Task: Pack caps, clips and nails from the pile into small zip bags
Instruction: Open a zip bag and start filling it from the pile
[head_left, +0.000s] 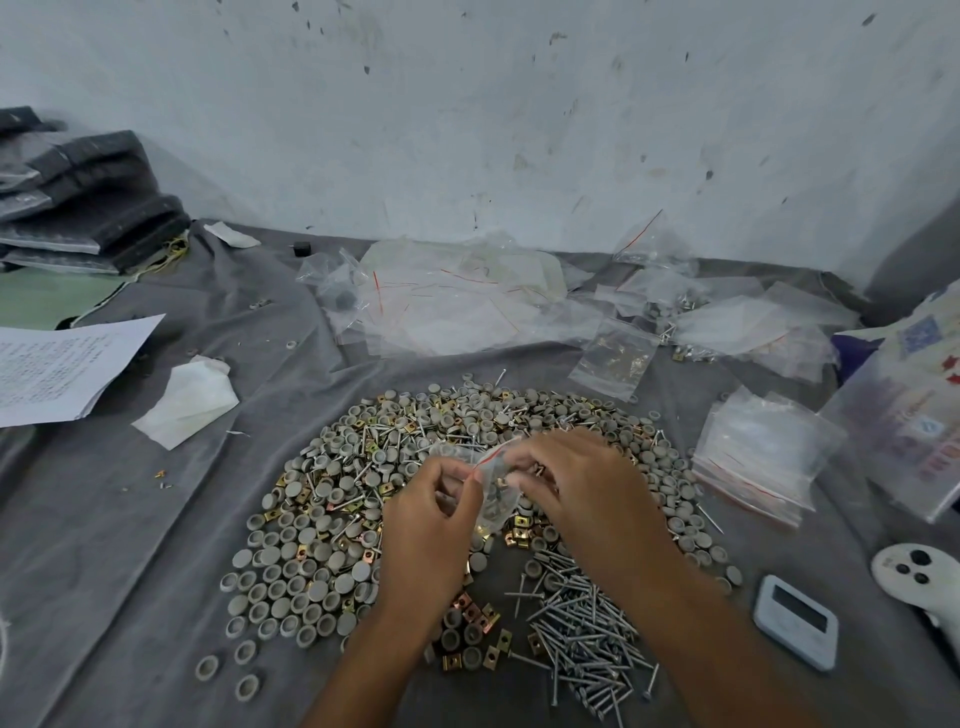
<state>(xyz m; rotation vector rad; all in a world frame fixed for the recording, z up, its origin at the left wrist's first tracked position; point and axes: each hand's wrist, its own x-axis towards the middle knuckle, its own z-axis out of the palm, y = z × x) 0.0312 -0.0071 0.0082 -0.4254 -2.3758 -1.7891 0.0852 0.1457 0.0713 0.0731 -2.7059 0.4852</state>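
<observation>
A small zip bag is pinched at its mouth by left hand & right hand, centre frame, above the pile of caps, clips & nails. Some pieces are already inside. Risk: if the seal isn't pressed fully shut, contents could spill back onto the pile; nail points may pierce the film.

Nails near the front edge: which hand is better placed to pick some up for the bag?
Probably right: the right hand is nearer the nails; the left hand could hold the bag.
</observation>
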